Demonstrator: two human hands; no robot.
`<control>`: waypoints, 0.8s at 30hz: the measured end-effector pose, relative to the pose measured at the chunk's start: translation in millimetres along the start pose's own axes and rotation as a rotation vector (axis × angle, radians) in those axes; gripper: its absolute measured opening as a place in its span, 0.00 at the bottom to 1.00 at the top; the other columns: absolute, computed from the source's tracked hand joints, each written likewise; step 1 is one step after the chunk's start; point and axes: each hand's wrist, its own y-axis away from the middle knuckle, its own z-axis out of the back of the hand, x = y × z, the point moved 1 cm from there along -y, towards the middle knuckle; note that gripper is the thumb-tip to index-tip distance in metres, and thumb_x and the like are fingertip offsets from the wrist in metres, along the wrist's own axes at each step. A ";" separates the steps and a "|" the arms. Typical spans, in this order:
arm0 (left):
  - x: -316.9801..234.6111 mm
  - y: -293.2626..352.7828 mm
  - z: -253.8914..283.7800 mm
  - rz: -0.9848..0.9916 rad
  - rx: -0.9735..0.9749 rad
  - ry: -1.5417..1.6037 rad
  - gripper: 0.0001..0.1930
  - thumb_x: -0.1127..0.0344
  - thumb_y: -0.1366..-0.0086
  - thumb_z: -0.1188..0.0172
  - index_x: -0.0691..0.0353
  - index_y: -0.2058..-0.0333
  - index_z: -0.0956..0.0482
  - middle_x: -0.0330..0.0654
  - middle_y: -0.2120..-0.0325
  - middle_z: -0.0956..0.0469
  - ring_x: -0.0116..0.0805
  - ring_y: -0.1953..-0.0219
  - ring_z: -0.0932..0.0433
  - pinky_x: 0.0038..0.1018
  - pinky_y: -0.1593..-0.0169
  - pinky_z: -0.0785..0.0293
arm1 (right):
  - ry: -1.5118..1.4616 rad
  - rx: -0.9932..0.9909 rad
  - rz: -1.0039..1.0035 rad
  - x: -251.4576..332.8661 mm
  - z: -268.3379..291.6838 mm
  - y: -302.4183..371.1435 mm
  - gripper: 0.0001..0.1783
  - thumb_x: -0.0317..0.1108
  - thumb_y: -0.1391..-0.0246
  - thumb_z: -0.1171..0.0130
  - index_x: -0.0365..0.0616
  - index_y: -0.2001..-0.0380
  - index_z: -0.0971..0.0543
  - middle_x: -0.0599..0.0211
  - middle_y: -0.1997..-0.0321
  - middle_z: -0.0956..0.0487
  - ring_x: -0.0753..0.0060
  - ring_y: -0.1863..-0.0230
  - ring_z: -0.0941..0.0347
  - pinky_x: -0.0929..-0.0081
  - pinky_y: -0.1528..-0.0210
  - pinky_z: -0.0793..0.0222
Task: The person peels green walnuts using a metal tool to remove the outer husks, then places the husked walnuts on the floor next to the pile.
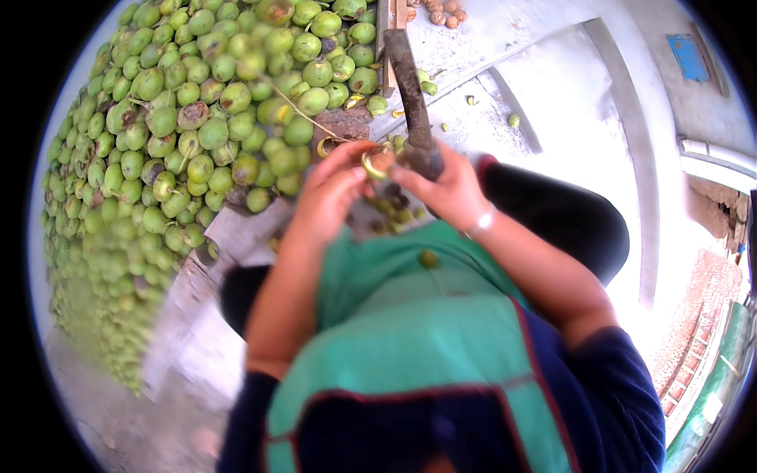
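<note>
In front of my lap, my left hand (325,199) pinches a partly husked green nut (378,161), brown inside with a strip of green husk along its edge. Close against it is my right hand (456,189), wrapped round the dark lower end of a long, curved, rusty-brown tool (411,91). This tool points up and away from me; its exact kind is unclear. My right thumb reaches to the nut's edge. Several husk pieces (390,213) lie below the hands, partly blurred. One green scrap (428,258) rests on my green apron (410,331).
A large heap of green-husked nuts (213,132) covers the left side. Beside it stands a wooden board edge (388,79). Several brown husked nuts (443,13) lie on the pale floor at the top. A raised ledge (631,134) runs down the right.
</note>
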 end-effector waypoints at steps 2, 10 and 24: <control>-1.1 1.6 -4.5 0.024 -0.029 -0.146 0.20 0.69 0.40 0.49 0.66 0.48 0.35 0.42 0.56 0.28 0.27 0.59 0.29 0.23 0.60 0.32 | 0.015 0.008 -0.006 1.1 0.1 -0.5 0.28 0.43 0.61 0.32 0.36 0.61 0.27 0.52 0.68 0.22 0.56 0.65 0.24 0.69 0.62 0.30; 3.4 0.2 -11.9 -0.137 -0.064 -0.308 0.21 0.68 0.41 0.43 0.63 0.49 0.34 0.40 0.59 0.26 0.27 0.59 0.28 0.23 0.58 0.30 | -0.079 0.062 -0.067 -2.6 -2.6 -2.6 0.30 0.44 0.63 0.30 0.34 0.60 0.28 0.51 0.68 0.22 0.57 0.64 0.24 0.68 0.61 0.30; 9.5 0.5 4.7 -0.018 -0.123 0.148 0.18 0.62 0.34 0.55 0.65 0.49 0.35 0.41 0.60 0.27 0.30 0.61 0.25 0.29 0.58 0.26 | 0.645 0.156 0.369 11.4 1.7 4.0 0.27 0.31 0.69 0.35 0.44 0.59 0.30 0.61 0.67 0.29 0.56 0.66 0.28 0.64 0.66 0.30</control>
